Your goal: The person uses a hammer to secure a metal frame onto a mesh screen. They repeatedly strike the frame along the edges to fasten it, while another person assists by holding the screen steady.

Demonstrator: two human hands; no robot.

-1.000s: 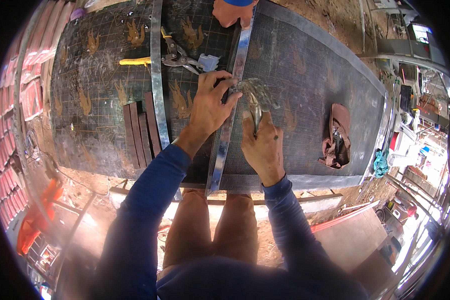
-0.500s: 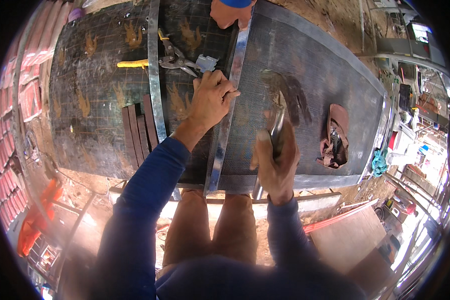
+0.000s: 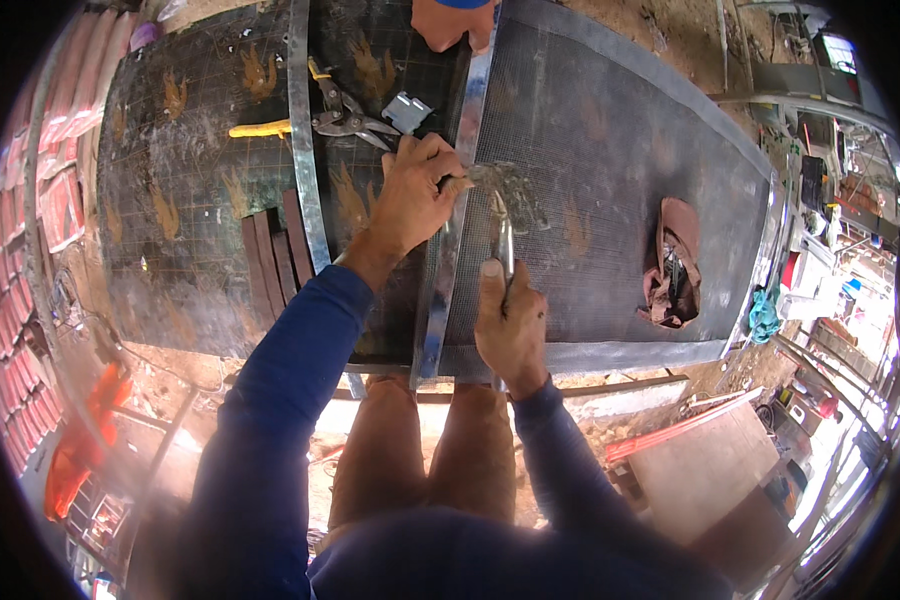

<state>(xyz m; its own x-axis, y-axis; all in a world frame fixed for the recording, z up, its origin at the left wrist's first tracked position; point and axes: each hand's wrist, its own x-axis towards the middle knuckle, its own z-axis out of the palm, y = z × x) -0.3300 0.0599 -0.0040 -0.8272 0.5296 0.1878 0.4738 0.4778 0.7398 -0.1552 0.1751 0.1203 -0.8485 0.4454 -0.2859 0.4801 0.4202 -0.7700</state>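
My right hand point(image 3: 513, 325) is wrapped round the shiny shaft of a hammer point(image 3: 508, 240). The blurred hammer head lies beside the fingertips of my left hand point(image 3: 422, 190), over a long narrow metal strip point(image 3: 438, 325) along the edge of dark mesh point(image 3: 600, 150). Those left fingers are pinched together at the strip; whatever they hold is too small to make out. Just beyond them are tin snips point(image 3: 342, 122) and a bent grey metal piece point(image 3: 408, 112). At the strip's far end rests another person's hand point(image 3: 455, 25), below a blue sleeve.
A second metal strip point(image 3: 305, 150) crosses the dark patterned sheet point(image 3: 195, 190) on the left, with several brown bars point(image 3: 270, 255) beside it. A yellow handle point(image 3: 260, 130) lies nearby. On the mesh at right sits a brown pouch point(image 3: 675, 265) with dark small pieces inside.
My right hand has swung the hammer leftward, bringing its head from over the mesh to beside my left fingers. My left hand stays pinched at the strip.
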